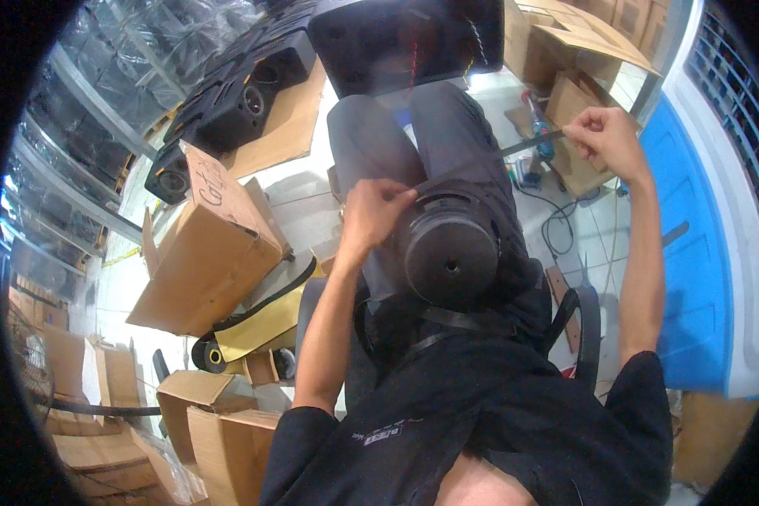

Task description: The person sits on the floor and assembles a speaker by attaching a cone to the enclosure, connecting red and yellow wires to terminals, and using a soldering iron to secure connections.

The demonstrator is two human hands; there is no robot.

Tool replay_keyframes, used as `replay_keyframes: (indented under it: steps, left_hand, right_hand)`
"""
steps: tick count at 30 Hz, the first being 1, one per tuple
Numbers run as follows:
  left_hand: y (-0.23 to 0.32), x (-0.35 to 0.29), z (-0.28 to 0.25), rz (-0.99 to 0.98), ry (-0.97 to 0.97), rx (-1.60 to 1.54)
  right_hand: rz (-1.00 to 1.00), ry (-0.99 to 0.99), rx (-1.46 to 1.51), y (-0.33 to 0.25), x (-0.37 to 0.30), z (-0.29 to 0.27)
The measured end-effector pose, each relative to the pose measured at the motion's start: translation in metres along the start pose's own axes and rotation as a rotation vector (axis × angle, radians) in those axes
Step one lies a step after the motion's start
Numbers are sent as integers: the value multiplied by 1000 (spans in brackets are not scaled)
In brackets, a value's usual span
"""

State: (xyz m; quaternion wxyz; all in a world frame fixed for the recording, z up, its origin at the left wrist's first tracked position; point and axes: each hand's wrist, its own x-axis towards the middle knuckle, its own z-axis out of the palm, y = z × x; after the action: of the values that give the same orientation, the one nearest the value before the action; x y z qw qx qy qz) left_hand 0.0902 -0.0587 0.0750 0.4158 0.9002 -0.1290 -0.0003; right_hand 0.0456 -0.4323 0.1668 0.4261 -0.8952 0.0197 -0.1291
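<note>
On my lap rests a round black speaker driver [452, 263], its magnet side up with a small hole in the middle. A thin black strip [524, 147] stretches from the speaker's far edge up to the right. My left hand [373, 215] is closed, pinching the strip's lower end at the rim of the speaker. Raised off to the right, my right hand [600, 142] pinches the other end between thumb and fingers. Between the hands the strip looks taut. What the strip is made of, I cannot tell.
A large black speaker box [405, 42] with loose wires stands beyond my knees. Several black speaker cabinets [228, 118] line the far left. Cardboard boxes [207, 244] and a yellow-backed roll [261, 316] lie left. A power tool [541, 135], a cable [557, 223] and a blue panel [700, 244] are right.
</note>
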Motion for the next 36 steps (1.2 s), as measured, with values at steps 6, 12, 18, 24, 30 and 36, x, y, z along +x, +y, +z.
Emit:
replay_keyframes:
  steps: [6,12,18,24,30,36]
  left_hand:
    - [2,6,-2,17,-14,60]
    - [10,10,0,-70,-39,93]
    - [20,15,5,-79,-12,180]
    - [39,26,16,5,-21,257]
    - [42,39,27,113,-104,212]
    - [33,48,33,30,-246,-40]
  right_hand:
    - [69,-24,73,24,-24,4]
    - [113,-25,157,45,-41,15]
    - [109,-14,183,52,-50,16]
    - [114,-7,230,52,-55,19]
    - [121,5,254,53,-75,24]
    - [210,4,297,58,-104,38]
